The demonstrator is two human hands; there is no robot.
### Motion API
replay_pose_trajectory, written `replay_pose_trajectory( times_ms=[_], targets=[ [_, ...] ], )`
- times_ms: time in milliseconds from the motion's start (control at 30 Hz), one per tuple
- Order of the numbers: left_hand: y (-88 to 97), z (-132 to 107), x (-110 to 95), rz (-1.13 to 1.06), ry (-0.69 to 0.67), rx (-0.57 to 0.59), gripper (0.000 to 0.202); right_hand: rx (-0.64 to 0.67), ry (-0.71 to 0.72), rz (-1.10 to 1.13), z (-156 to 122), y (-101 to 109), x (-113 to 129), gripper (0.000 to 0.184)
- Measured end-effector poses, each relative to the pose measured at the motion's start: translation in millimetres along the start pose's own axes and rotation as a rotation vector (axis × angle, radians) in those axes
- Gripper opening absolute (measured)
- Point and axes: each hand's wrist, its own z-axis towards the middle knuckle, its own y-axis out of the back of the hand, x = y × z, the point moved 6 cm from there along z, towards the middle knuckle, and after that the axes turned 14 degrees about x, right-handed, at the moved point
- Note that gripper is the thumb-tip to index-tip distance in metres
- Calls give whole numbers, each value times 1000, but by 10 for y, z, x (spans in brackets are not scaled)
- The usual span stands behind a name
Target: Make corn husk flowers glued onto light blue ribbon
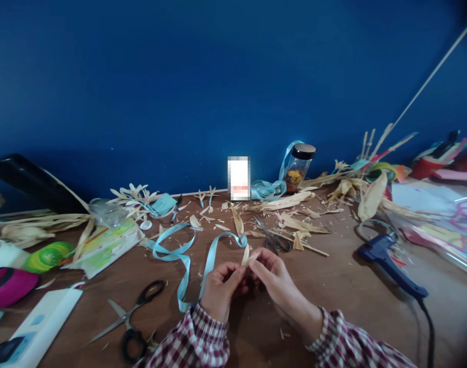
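left hand [221, 290] pinches husk [246, 254]; right hand [274, 276] pinches it too; ribbon [184, 281] curls near left hand; open scissors [126, 318] left, glue gun [394, 267] right on worktop [333, 291]

wears long sleeves [195, 340] of checked cloth, patterned in small squares of dark maroon and white, with mid-toned squares between. gathered at the ends into puckered cuffs [324, 327], showing close folds in the fabric. fuller and creased higher up. bare from there to the fingers [236, 278].

Pale strip [246, 254] partly hidden by the left hand [220, 289], white object [239, 174] pixelated, power strip [51, 319] and black cord [428, 327] cut off by bottom edge
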Motion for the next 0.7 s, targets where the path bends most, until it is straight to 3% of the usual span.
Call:
replay_pose_trajectory(
  times_ms=[267,700],
  targets=[
    [-36,-9,-27,-5,-14,5,44,3,13,-23,-4,26,-4,30],
    [2,41,26,29,-2,73,36,95,54,-85,-16,-24,-8,27]
  ],
)
